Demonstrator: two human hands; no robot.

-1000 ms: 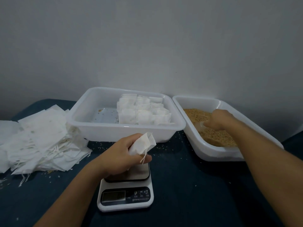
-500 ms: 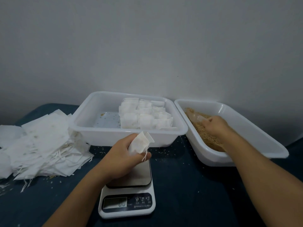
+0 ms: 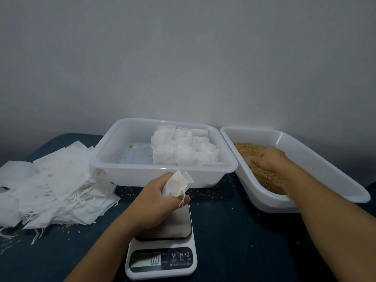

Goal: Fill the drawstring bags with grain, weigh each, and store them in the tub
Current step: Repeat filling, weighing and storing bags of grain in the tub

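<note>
Over the scale [image 3: 162, 259], the left hand [image 3: 154, 202] grips a drawstring bag [image 3: 175, 185].
Right of it, the right hand [image 3: 268, 159] digs in grain [image 3: 262, 176]; its grip cannot be told.

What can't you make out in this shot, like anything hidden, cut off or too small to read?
- Head view: right hand works in the grain; a pale thing beside its fingers is blurred, so any scoop is unclear.
- Bag contents: hidden by the fabric and left hand.
- Scale button labels: too small.
- Empty bag pile: cut off at the left edge.
</note>
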